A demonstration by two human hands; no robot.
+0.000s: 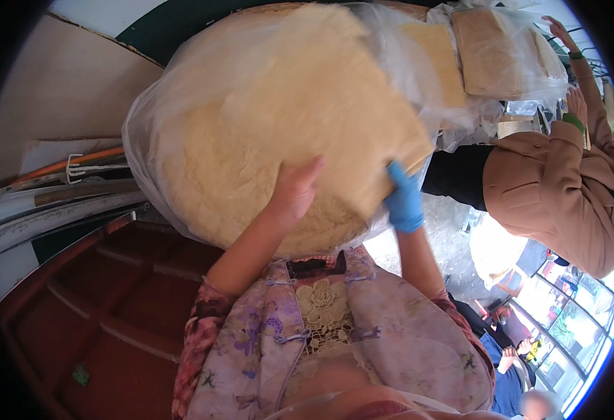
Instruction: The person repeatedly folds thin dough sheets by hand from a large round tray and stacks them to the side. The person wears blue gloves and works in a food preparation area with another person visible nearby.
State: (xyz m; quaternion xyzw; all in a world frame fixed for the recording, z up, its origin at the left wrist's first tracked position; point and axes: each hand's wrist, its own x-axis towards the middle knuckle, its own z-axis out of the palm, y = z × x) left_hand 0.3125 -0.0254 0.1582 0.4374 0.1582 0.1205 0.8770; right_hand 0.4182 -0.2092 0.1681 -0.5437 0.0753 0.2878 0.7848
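Note:
A broad stack of thin, pale tan sheets (349,115), smeared by motion, is tilted up in front of me. My right hand (405,199), in a blue glove, grips its near right corner with the thumb on top. At its lower left edge is my bare left hand (296,190), thumb laid on the sheets and the other fingers mostly hidden. Below and behind the stack lies a large round pale yellow mass (212,168) with a wrinkled surface. Clear plastic (142,129) surrounds this mass. Its far side is hidden by the raised stack.
More tan sheet stacks (489,52) lie wrapped in plastic at the far right. A person in a brown jacket (552,196) stands on the right with arms raised. Poles (62,203) lean at the left above a dark red wooden panel (111,301). Another person (506,371) is at lower right.

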